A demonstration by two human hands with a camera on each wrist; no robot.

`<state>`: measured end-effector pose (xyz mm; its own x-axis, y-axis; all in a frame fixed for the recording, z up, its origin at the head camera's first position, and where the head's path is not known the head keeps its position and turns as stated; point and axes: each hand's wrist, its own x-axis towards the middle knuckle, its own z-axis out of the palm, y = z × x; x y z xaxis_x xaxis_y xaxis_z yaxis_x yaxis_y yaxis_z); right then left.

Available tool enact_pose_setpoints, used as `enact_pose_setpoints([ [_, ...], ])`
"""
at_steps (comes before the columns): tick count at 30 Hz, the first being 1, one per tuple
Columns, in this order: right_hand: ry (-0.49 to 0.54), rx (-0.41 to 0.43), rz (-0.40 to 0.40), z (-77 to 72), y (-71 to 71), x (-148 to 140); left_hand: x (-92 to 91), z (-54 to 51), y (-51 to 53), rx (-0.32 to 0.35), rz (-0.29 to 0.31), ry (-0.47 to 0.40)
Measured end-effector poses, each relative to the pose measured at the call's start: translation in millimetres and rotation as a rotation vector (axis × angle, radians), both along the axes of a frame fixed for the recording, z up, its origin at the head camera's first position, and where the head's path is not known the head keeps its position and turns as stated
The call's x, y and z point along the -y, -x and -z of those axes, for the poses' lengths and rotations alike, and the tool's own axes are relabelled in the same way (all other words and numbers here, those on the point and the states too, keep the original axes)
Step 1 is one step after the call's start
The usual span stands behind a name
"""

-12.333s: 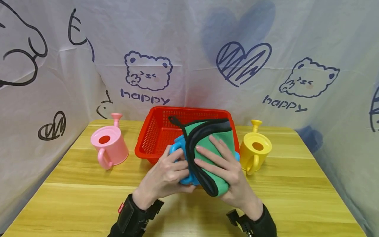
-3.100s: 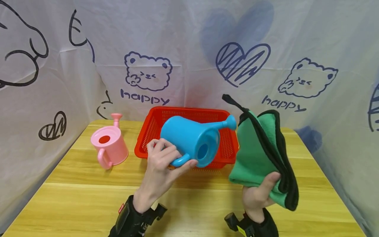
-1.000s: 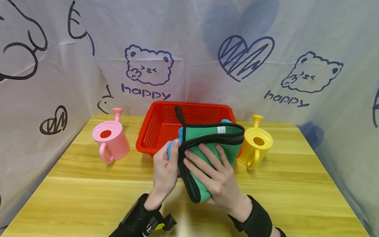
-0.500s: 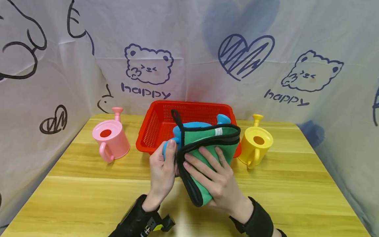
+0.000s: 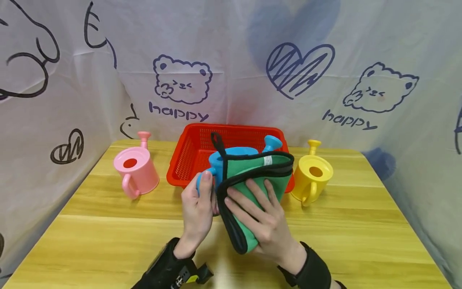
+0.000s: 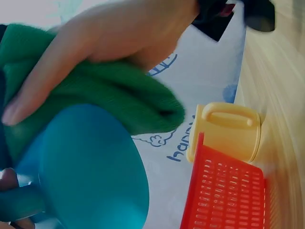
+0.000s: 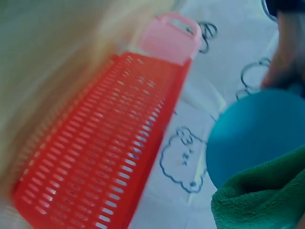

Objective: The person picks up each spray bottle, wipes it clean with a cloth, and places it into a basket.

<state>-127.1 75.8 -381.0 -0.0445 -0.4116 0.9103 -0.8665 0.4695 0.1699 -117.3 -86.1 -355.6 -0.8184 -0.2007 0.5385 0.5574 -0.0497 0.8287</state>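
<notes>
Green cloth [image 5: 249, 163] conceals most of the blue watering can [image 6: 90, 167], which is held up before the red basket [image 5: 179, 160]. Left hand [image 5: 196, 210]: fingers clamped on the can's handle, partly hidden. Right hand [image 5: 265, 224]: fingers extended, slightly apart, against the cloth; thumb hidden from the head camera. Basket interior: partly obstructed by can and cloth. Pink can [image 5: 144, 172]: left of the basket; yellow can [image 5: 321, 184]: right.

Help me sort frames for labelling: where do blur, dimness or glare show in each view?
Head: mostly sharp, the pink watering can crisp, faint glare on the table at bottom centre; left wrist: dimmer, the green cloth and blue watering can soft, upper-left corner washed out; right wrist: hazy, table smeared at upper left, red basket softened.
</notes>
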Motion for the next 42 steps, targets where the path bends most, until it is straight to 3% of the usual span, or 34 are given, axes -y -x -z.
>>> enact_pose_setpoints([
  [4, 0.031, 0.028, -0.023, -1.9, 3.6, -0.2, -1.8, 2.4, 0.8, 0.01, -0.013, -0.024],
  [8, -0.05, 0.001, -0.023, 5.5, -1.0, 0.9, 0.8, 3.2, 1.9, 0.004, -0.065, -0.012],
  [11, -0.065, -0.032, -0.013, 8.1, 0.1, 0.4, 1.0, 3.2, 1.2, 0.005, -0.054, 0.024],
  [15, 0.05, -0.037, -0.046, 3.5, 10.9, -0.4, -0.9, 4.0, 0.0, 0.017, 0.003, 0.03],
  [19, 0.114, 0.0, -0.114, 4.6, 13.1, 0.2, 1.6, 5.1, 1.7, 0.022, -0.022, 0.005],
  [26, -0.004, -0.033, -0.105, 20.2, -0.1, -1.7, 6.7, 5.2, 1.2, 0.05, -0.007, -0.029],
  [30, 0.064, -0.013, -0.147, 14.1, 8.2, -6.3, 4.8, 7.1, -2.3, 0.046, 0.033, 0.02],
  [35, 0.148, 0.045, -0.217, 8.4, 13.4, -9.5, 3.0, 7.9, -3.7, 0.05, 0.006, 0.052],
  [39, 0.066, 0.011, -0.173, 17.2, 3.1, -9.1, 2.5, 6.9, -2.6, 0.022, -0.004, 0.026],
  [42, -0.005, -0.017, -0.125, 22.2, -1.9, -9.2, 1.6, 6.7, -2.8, 0.022, 0.044, 0.009],
])
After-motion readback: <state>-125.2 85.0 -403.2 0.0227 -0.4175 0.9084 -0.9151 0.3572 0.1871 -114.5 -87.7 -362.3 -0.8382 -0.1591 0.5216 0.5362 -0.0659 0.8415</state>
